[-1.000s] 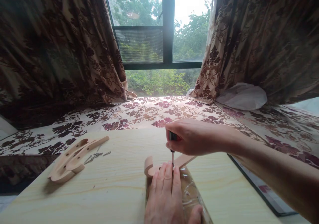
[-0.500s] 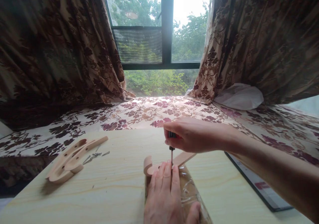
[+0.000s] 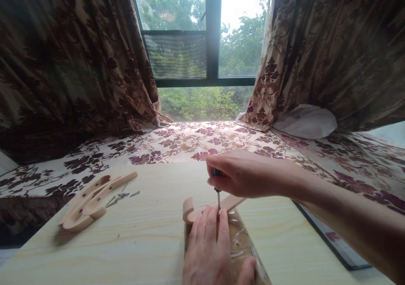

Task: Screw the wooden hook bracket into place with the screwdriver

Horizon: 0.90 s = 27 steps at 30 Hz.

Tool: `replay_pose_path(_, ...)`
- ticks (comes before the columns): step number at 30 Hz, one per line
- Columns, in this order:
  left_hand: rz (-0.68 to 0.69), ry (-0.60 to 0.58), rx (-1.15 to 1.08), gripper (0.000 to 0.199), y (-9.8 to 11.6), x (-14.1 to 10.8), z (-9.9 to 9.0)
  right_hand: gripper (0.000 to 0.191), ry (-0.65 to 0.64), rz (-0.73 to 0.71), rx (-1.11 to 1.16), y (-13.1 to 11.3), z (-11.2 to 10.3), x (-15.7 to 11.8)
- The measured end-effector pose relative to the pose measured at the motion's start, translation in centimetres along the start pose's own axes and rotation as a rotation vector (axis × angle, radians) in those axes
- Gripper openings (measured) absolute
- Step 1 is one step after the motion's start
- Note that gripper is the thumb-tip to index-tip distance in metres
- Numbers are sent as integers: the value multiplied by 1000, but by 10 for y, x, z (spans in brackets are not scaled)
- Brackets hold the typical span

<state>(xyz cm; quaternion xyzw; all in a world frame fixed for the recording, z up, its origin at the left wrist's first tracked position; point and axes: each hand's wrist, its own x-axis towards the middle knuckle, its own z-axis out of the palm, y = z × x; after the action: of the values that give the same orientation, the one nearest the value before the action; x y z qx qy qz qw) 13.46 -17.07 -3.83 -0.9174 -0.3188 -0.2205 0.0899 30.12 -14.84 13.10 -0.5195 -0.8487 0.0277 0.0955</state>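
Note:
My right hand (image 3: 237, 173) is wrapped round the dark handle of a screwdriver (image 3: 218, 195), held upright with its shaft pointing down. The screwdriver's tip meets a curved light wooden piece (image 3: 233, 202) beside my left fingertips. Lying flat, fingers stretched forward, my left hand (image 3: 209, 245) presses on that wooden piece and the plastic-wrapped brown block (image 3: 242, 242) beneath it. Part of the wooden piece is hidden under my fingers. At the left, more curved wooden pieces (image 3: 90, 217) with dark holes lie beside several small screws (image 3: 118, 198).
A pale wooden board (image 3: 145, 242) forms the work surface. At the right, a flat dark-edged panel (image 3: 343, 249) lies partly under my right forearm. Behind are floral cloth (image 3: 186, 141), a white plastic bag (image 3: 306, 122), patterned curtains (image 3: 104, 65) and a window (image 3: 212, 31).
My right wrist and forearm have shifted slightly, with the fist still round the screwdriver. My left hand stays in place on the wood.

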Motion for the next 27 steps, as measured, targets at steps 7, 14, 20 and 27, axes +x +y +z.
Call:
replay_pose_path(7, -27, -25, -31, 73, 0, 0, 1, 12, -29, -9, 5, 5, -7, -1)
replay_pose_path(14, -4, -21, -12, 71, -1, 0, 0, 12, -3, 44, 1, 8, -1, -3)
replay_pose_path(20, 1, 2, 13, 73, -1, -1, 2, 13, 13, 55, -50, 7, -1, 0)
replay_pose_path(27, -21, 32, 28, 73, 2, 0, 2, 8, 50, -53, -83, 4, 3, 5)
